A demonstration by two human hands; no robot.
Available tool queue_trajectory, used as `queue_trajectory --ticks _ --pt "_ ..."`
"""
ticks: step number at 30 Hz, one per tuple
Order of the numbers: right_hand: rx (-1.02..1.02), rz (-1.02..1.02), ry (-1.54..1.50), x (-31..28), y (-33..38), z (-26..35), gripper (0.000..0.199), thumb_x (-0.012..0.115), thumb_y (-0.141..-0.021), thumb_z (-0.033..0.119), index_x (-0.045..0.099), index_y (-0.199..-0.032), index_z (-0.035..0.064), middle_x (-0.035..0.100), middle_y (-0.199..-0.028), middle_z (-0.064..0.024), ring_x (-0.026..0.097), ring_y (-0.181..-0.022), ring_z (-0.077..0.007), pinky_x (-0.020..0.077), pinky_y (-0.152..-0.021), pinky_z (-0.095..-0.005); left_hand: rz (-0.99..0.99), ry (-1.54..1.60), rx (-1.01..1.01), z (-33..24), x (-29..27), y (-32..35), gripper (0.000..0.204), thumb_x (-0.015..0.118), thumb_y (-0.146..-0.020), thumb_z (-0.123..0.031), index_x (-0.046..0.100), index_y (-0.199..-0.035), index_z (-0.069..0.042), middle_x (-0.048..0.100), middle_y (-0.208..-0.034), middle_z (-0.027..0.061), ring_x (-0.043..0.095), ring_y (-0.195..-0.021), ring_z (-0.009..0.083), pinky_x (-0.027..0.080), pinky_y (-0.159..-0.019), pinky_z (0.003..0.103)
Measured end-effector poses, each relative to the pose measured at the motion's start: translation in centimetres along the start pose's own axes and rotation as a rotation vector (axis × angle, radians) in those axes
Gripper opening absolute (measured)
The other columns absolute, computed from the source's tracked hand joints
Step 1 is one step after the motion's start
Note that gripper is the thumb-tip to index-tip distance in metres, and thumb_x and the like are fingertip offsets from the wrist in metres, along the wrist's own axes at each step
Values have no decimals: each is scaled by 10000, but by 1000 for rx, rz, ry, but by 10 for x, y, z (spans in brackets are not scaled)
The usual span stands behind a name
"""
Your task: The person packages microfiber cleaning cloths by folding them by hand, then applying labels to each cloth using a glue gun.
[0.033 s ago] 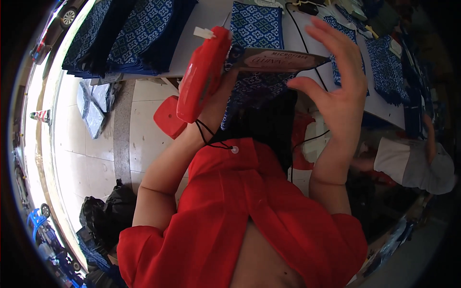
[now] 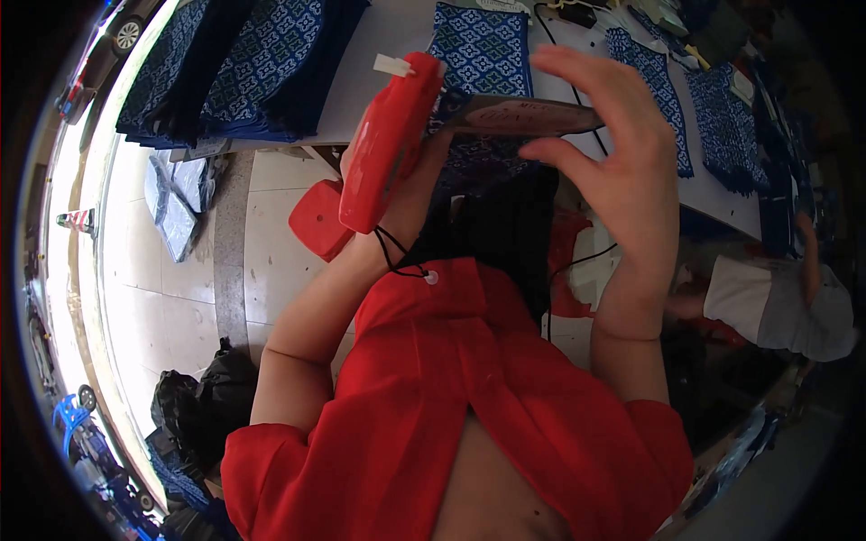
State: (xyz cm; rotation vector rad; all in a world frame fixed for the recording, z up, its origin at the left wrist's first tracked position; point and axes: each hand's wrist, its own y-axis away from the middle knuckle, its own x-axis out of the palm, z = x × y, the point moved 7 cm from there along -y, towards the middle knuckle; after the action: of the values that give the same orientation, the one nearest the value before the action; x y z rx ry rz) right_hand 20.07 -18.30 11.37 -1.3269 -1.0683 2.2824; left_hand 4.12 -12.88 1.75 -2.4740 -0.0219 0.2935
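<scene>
1. Head view: the left hand is raised in front of the camera and wrapped around a red tagging gun; its fingers are mostly hidden behind the tool's body, so only the wrist and part of the palm show.
2. The red tagging gun stands nearly upright, tilted a little to the right, with a small white tab at its top end. It hangs in the air above the near edge of the white bench, not resting on it.
3. A black cord loops around the left wrist.
4. The right hand is spread, fingers curved and apart. Its thumb and fingertips touch the right end of a flat dark card label with a pale red oval on it.
5. The card label lies roughly level between the two hands, its left end meeting the tagging gun.
6. On the bench, a blue patterned cloth lies flat just beyond the tool, toward the far edge.
7. A stack of folded blue cloths sits at the bench's left end, overhanging the near edge.
8. More blue patterned strips lie along the right part of the bench.
9. A red stool stands on the tiled floor under the bench's near edge.
10. Another person's sleeve, in pale cloth, shows at the far right.
</scene>
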Motion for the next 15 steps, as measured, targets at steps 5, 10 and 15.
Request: queue_trajectory --ticks 5,10,15 --pt "150 560 -144 61 -4 -17 187 636 -716 146 627 -889 76 624 -689 -71 604 -631 -218 466 -601 -292 76 95 -264 21 9 8 323 673 -713 -77 531 -1000 -29 573 -848 68 566 -730 129 445 -659 241" --pt "303 555 -224 70 5 -44 163 593 -740 60 614 -887 -5 638 -735 -84 607 -640 -111 465 -561 -234 -38 147 -170 18 -10 2 290 657 -728 -69 524 -982 -26 576 -831 63 545 -697 92 433 -626 221" --pt "396 585 -182 71 1 -67 192 621 -739 130 622 -874 -7 637 -705 -89 605 -619 -107 464 -551 -232 218 33 -207 6 -12 24 157 632 -748 -75 564 -883 -32 587 -681 44 575 -602 123 437 -566 225"
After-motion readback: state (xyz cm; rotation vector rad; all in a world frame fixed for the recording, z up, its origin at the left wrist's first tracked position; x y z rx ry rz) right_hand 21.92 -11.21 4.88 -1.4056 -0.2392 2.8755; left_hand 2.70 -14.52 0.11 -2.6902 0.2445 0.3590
